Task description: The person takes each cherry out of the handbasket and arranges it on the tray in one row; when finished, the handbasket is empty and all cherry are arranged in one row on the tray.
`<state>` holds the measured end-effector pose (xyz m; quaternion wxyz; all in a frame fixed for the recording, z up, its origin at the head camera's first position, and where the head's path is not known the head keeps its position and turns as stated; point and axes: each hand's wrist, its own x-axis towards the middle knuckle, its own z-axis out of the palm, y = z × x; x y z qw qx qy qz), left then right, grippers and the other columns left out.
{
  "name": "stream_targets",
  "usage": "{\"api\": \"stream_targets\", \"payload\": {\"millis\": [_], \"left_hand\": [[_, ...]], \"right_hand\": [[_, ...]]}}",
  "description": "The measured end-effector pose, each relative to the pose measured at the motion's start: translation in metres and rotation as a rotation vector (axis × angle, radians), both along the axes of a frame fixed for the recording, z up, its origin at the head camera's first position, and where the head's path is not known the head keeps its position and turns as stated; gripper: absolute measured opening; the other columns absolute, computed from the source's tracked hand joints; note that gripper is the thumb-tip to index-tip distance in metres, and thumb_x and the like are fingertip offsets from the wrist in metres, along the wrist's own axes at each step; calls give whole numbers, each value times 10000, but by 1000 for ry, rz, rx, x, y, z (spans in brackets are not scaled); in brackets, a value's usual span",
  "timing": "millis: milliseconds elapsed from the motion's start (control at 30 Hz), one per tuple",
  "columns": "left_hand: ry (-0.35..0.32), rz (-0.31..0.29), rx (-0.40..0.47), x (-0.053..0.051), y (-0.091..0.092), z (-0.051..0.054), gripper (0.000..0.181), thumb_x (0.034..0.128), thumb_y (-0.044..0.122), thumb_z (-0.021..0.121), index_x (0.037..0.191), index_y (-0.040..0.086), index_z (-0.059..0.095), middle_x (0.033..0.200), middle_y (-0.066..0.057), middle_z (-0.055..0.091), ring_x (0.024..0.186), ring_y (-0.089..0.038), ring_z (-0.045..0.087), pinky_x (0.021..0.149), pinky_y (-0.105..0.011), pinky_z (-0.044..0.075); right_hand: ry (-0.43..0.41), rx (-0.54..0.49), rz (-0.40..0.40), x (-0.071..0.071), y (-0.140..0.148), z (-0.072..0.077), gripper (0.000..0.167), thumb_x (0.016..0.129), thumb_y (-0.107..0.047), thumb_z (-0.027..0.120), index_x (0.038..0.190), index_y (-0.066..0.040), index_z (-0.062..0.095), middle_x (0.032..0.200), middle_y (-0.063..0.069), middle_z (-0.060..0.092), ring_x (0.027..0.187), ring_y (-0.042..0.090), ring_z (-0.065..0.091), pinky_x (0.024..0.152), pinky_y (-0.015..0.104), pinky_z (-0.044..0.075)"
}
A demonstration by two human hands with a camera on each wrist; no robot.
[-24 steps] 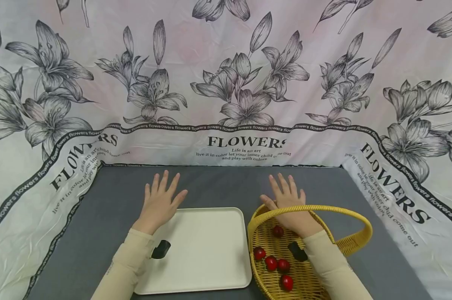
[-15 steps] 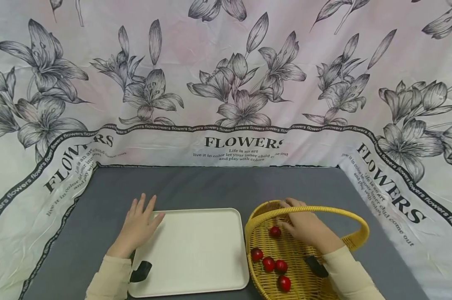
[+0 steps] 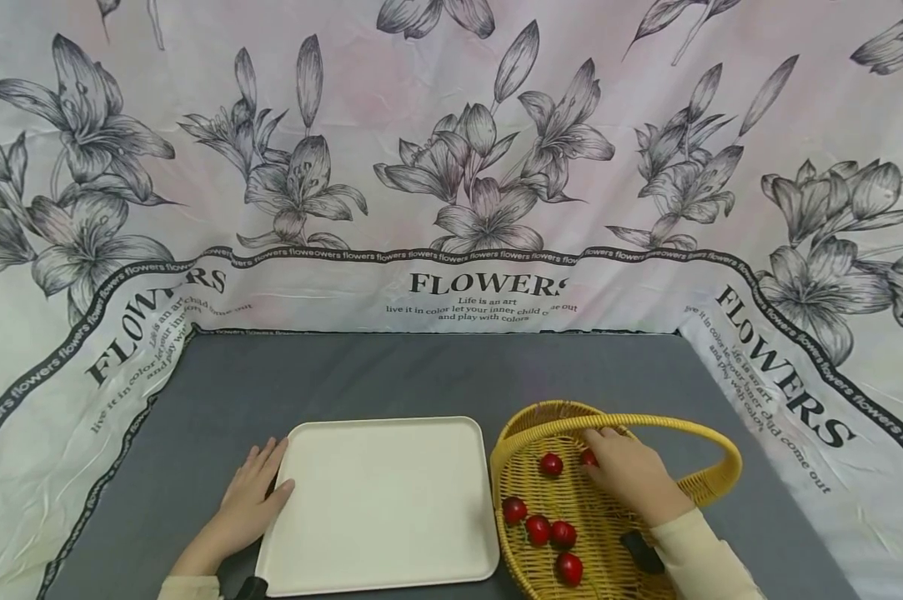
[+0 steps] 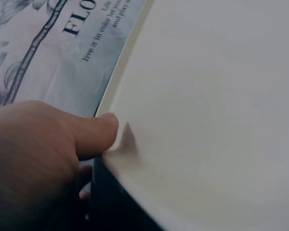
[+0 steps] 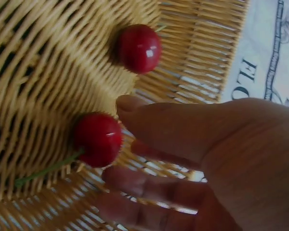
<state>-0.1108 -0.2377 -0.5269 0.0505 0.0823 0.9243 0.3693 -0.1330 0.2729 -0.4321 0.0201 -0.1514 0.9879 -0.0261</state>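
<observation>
The cherry (image 5: 97,139) nearest the right hand (image 3: 634,475) lies inside the yellow wicker basket (image 3: 601,567), near its twelve o'clock, its green stem (image 5: 50,167) pointing to eight o'clock in the right wrist view. That hand reaches in from four o'clock, thumb and fingers spread just beside it; whether they touch it I cannot tell. Another cherry (image 3: 551,465) sits at the basket's eleven o'clock, and four cherries (image 3: 564,534) lie between nine and six o'clock. The cream tray (image 3: 379,504) is just beside the basket, towards nine o'clock. At the tray's own nine o'clock the left hand (image 3: 248,504) rests, thumb over the rim (image 4: 127,62), fingers extended. Basket and tray stand on the grey tabletop (image 3: 421,375); a flower-printed cloth (image 3: 489,200) hangs at twelve o'clock.
</observation>
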Motion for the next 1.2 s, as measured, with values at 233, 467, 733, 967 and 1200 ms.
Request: {"api": "stream_targets", "payload": {"millis": [233,467,733,967,1200], "left_hand": [[15,-7,158,2,-6,-4,548,1036,275,408,1494,6,273,1529,-339,133,1399,-555,-6,1035,-742,-33],[35,-24,253,2,-6,-5,500,1035,169,391,1485,-20,280,1515,-340,186,1390,-571,-11,1025,-744,-59],[64,13,176,5,-5,-4,494,1027,174,400,1485,12,310,1511,-297,258,1398,-551,54,1021,-736,6],[127,42,128,5,-3,-9,493,1020,151,420,1484,20,319,1494,-286,306,1401,-526,119,1024,-713,56],[181,52,129,7,0,-9,480,1010,130,437,1470,23,352,1480,-277,336,1410,-489,156,1012,-697,95]], "right_hand": [[-36,-14,48,-7,7,-12,233,833,-162,738,1013,-54,638,789,8,553,681,128,491,561,291,414],[-65,-40,75,-9,9,-11,158,852,-166,716,924,-70,613,723,-23,472,631,102,384,548,263,332],[-62,-163,68,11,-2,18,336,878,-142,680,1158,26,598,982,77,571,796,137,532,606,293,464],[-102,-400,244,59,-21,64,247,924,-306,644,1139,-194,596,1003,-129,542,825,-24,516,653,207,495],[-245,-654,475,80,-61,84,317,941,-294,620,1233,-234,512,1022,-117,530,786,-33,501,614,155,477]]}}
